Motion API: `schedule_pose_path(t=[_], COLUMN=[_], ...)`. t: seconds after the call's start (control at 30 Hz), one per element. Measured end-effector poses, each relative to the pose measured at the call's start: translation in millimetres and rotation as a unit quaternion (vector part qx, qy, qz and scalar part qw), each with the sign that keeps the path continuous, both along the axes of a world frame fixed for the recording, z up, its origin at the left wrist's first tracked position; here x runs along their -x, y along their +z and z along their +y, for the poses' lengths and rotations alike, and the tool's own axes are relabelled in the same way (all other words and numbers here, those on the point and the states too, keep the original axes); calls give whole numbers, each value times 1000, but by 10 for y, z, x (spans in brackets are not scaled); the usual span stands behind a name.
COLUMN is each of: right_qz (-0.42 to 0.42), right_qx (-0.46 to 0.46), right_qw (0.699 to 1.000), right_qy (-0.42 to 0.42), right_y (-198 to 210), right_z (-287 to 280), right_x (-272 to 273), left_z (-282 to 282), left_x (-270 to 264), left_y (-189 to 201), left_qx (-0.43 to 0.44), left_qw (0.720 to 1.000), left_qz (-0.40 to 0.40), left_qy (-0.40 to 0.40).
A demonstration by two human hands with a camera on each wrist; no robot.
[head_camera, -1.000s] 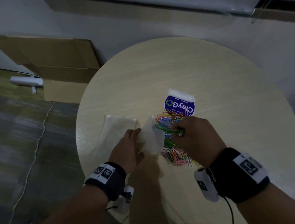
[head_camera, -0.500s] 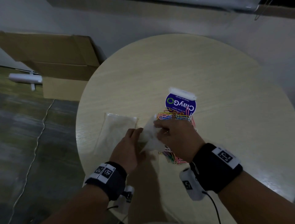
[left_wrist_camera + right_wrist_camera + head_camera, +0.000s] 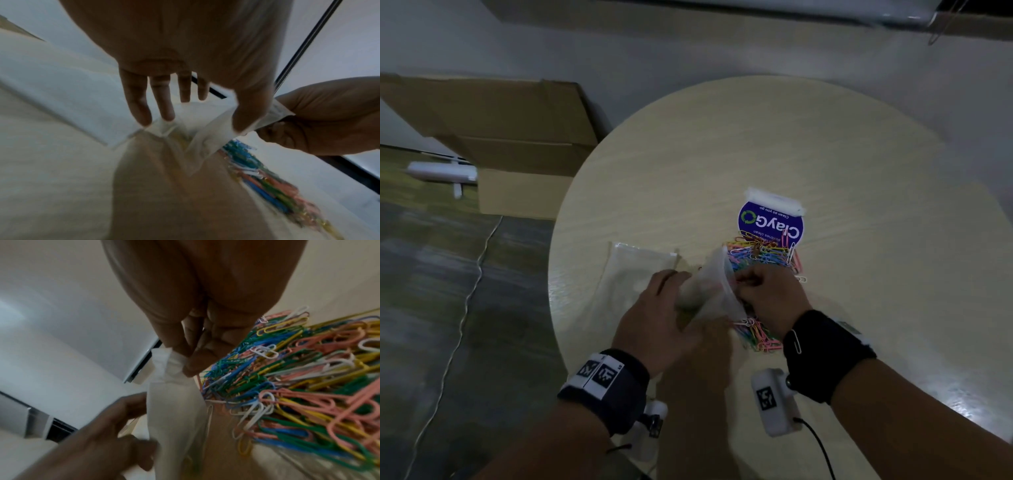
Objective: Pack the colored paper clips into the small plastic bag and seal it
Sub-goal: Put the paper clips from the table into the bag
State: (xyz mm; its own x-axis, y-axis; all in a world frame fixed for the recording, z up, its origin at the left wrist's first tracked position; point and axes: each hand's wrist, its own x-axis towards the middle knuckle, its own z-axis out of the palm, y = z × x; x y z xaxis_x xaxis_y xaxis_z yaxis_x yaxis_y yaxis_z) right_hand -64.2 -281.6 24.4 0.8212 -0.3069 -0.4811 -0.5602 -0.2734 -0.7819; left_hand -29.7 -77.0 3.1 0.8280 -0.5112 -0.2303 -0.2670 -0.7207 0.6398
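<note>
Above the table I hold a small clear plastic bag (image 3: 710, 291) between both hands, with a few clips showing faintly inside. My left hand (image 3: 671, 287) grips its body, thumb (image 3: 251, 112) on one side and fingers (image 3: 141, 112) on the other. My right hand (image 3: 739, 284) pinches the bag's rim (image 3: 174, 365) between thumb and fingers. A pile of colored paper clips (image 3: 760, 255) lies on the table right behind and under my right hand; the right wrist view shows the pile (image 3: 298, 386) close up. One white clip (image 3: 795, 341) clings to my right wristband.
A flat stack of clear bags (image 3: 633, 270) lies left of my hands. A blue ClayGo packet (image 3: 770, 219) sits past the clips. The round table (image 3: 859, 171) ends just left of the stack; an open cardboard box (image 3: 500, 137) stands on the floor beyond.
A second ago my right hand held green clips at the bag's mouth; it then went into the opening and now pinches the rim. My left hand kept its hold on the bag.
</note>
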Motion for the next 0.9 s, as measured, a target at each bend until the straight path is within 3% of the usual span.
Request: schedule_pose_path(t=[0.13, 0.27, 0.47, 0.57, 0.73, 0.9], right_qz=[-28, -52, -83, -121, -174, -219], right_qx=[18, 26, 71, 61, 81, 206], right_qw=[999, 998, 994, 990, 981, 946], right_qy=[-1, 15, 0, -41, -30, 125], right_y=[78, 117, 283, 387, 514, 500], right_z=[32, 81, -64, -105, 29, 108], right_x=[18, 43, 131, 149, 62, 6], left_z=[-148, -389, -348, -341, -390, -417], left_x=[-42, -174, -221, -184, -148, -151], left_y=[239, 315, 346, 352, 368, 421], left_qx=[73, 63, 87, 91, 110, 108], left_qw=[992, 994, 986, 985, 985, 987], left_qz=[-59, 25, 62, 75, 64, 84], left_qy=[81, 81, 126, 122, 113, 87])
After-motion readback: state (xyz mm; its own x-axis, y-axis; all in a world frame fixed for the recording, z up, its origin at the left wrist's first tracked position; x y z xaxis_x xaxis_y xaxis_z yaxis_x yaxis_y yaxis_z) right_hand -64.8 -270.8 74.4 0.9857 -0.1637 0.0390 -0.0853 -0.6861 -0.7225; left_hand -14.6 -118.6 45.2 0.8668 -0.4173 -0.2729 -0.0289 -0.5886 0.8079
